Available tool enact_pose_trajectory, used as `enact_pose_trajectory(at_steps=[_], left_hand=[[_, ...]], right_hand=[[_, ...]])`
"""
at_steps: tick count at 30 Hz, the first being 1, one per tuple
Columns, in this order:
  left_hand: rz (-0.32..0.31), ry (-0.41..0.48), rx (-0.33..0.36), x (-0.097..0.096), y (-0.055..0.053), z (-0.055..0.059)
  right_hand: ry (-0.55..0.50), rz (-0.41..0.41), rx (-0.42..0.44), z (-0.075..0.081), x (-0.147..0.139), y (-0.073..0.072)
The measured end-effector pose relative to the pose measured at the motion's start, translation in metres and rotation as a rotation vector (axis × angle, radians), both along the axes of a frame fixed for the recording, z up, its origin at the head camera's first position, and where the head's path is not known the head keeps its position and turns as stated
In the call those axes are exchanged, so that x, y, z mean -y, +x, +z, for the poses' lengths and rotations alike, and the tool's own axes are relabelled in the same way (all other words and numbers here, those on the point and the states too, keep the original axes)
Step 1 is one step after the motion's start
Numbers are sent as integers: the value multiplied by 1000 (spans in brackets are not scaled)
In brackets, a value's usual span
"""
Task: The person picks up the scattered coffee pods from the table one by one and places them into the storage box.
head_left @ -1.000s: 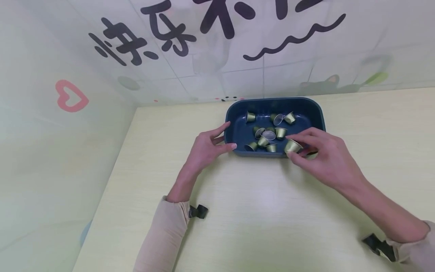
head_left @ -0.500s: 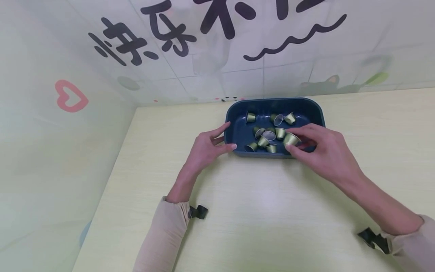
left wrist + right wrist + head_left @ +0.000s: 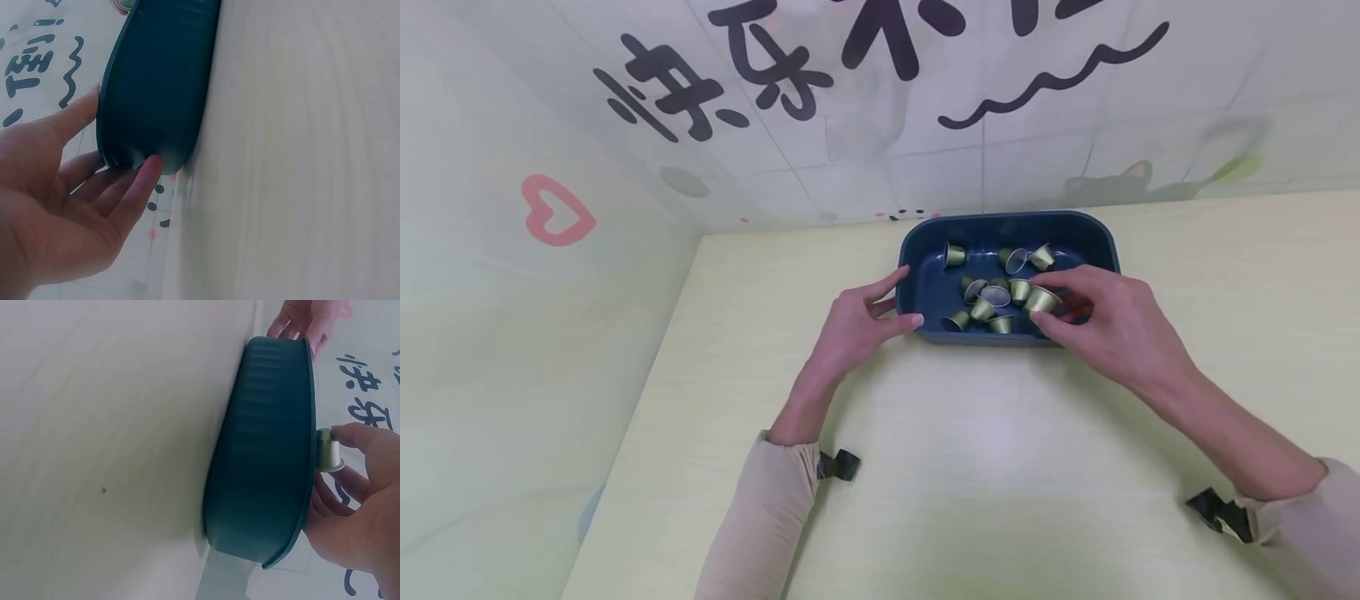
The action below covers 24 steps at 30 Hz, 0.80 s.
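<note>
A dark blue rectangular tray [image 3: 992, 338] holds several green-gold coffee capsules [image 3: 982, 310], some lying on their sides and some showing silvery lids. My right hand [image 3: 1108, 325] is over the tray's right front part, pinching one coffee capsule [image 3: 1041, 299] between thumb and fingers. In the right wrist view that pinched capsule [image 3: 328, 450] is just past the rim, its wide end towards the palm. My left hand [image 3: 857, 329] touches the tray's left end, fingers extended, thumb at the front corner. The left wrist view shows its fingertips [image 3: 150, 165] against the tray's end wall [image 3: 150, 125].
The tray stands on a pale wooden table [image 3: 985, 467], close to the back wall [image 3: 850, 150] with its dark lettering. Another wall [image 3: 512, 350] with a pink heart borders the table's left side. Black straps [image 3: 838, 465] sit at both sleeve cuffs.
My right hand, with the pinched capsule, has moved slightly away from me, further in over the tray. The left hand stays at the tray's left end, and the other capsules keep their places.
</note>
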<state>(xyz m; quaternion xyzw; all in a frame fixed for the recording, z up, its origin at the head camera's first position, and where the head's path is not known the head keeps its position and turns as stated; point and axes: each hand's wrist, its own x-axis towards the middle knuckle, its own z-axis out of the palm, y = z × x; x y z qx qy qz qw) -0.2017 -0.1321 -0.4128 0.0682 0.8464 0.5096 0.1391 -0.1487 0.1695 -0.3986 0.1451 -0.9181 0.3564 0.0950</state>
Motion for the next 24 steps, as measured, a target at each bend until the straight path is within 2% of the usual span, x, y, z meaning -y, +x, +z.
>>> enact_pose_trajectory(at_steps=[6, 14, 24], left_hand=[[-3, 39, 6, -1, -1, 0], [6, 51, 14, -1, -1, -1], [-2, 33, 1, 2, 0, 0]], right_hand=[[-2, 33, 39, 0, 0, -6], [6, 58, 40, -1, 2, -15], [46, 89, 137, -2, 5, -23]])
